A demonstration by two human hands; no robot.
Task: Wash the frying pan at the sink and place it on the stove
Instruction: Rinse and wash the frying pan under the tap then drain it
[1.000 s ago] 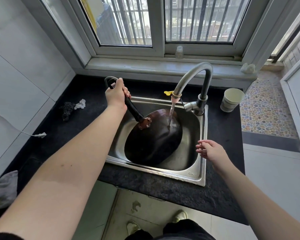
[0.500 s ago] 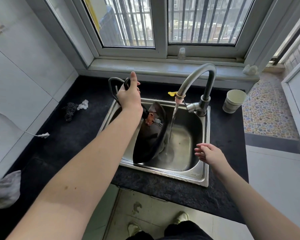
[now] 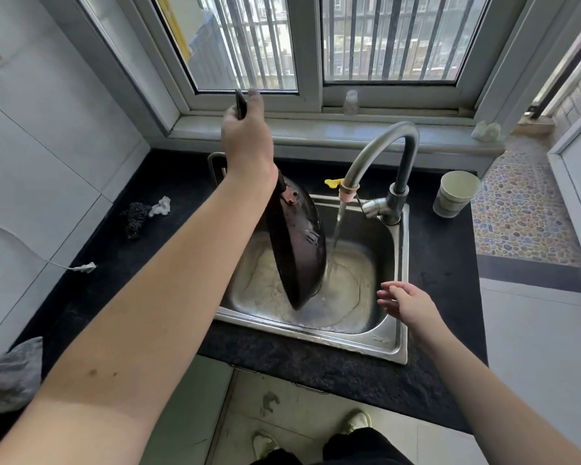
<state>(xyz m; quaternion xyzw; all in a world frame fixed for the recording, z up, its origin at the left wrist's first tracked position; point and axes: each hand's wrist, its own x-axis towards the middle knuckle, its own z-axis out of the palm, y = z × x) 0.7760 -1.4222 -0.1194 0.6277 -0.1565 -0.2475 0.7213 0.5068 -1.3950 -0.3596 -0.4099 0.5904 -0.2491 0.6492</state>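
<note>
The dark frying pan (image 3: 299, 243) stands almost on edge inside the steel sink (image 3: 394, 344), its lower rim down near the sink floor. My left hand (image 3: 247, 142) is raised high and grips the pan's black handle, most of which is hidden behind the hand. Water runs from the curved tap (image 3: 379, 152) just to the right of the pan, and soapy water covers the sink floor. My right hand (image 3: 405, 302) hovers over the sink's right front edge, fingers apart, holding nothing.
A white paper cup (image 3: 455, 194) stands on the black counter right of the tap. A dark scourer (image 3: 136, 218) and a white scrap lie on the counter to the left. A small bottle (image 3: 350, 102) sits on the windowsill. No stove shows.
My left hand has lifted the handle up and back, tipping the pan from lying flat under the tap to standing nearly on edge. My right hand has barely moved.
</note>
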